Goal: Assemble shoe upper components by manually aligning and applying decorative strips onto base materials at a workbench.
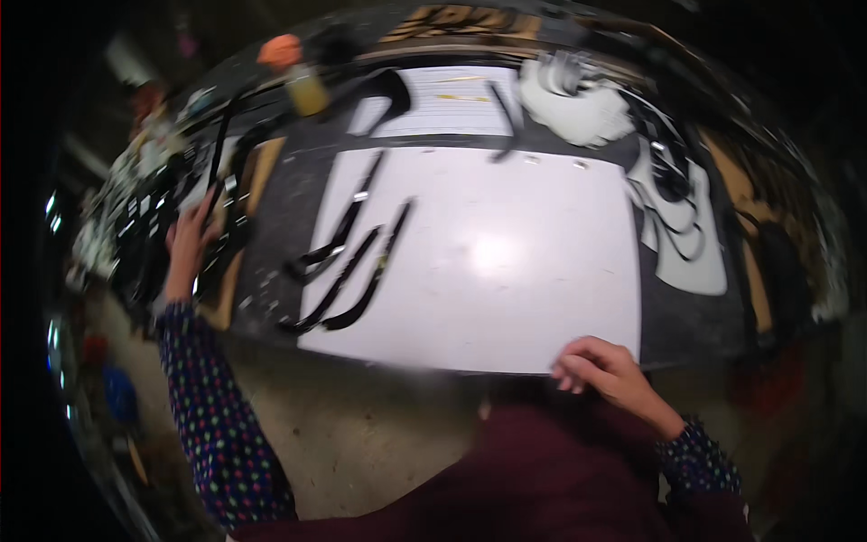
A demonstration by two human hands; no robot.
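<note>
My left hand (188, 237) reaches into a dark pile of glossy black strips (149, 226) at the left, its fingers apart. A long black strip (219, 149) runs upward from its fingertips; blur hides whether they grip it. My right hand (605, 369) hovers at the near right edge of a white board (506, 298), fingers loosely curled together and nothing visible in them. Several curved black strips lie on the board's left side, among them a thick one (366, 294). Another black strip (504, 117) crosses the board's far edge.
Beyond the board lies a lined paper sheet (433, 113) with a black curved piece (388, 95). A yellow container (307, 95) with an orange top stands far left. White gloves (578, 108) and a pale sheet (691, 257) with black loops lie right. Cardboard (727, 172) edges the table (280, 217).
</note>
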